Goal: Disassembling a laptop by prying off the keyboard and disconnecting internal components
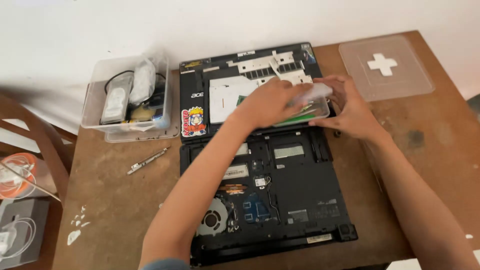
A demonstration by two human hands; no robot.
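- The work in hand looks like lifting a small clear plastic tray [320, 111] that rests on the far half of the opened laptop [280, 200], at about 1 o'clock from the middle of the table [115, 200].
- To do this well, the person should probably keep the tray level, because loose green parts lie inside and could slide out.
- It seems wise to lift straight up, away from the exposed board and the fan [214, 219] that lie near at 6 o'clock.
- The left hand [267, 102] is curled over the left end of the tray, the fingers bent around a blurred pale piece; how tight the grip is cannot be told.
- The right hand [352, 107] is partly open, the thumb and fingers pressing on the right edge of the tray.
- A clear lid [400, 82] lies apart at 2 o'clock, and a box of parts [100, 107] at 10 o'clock.
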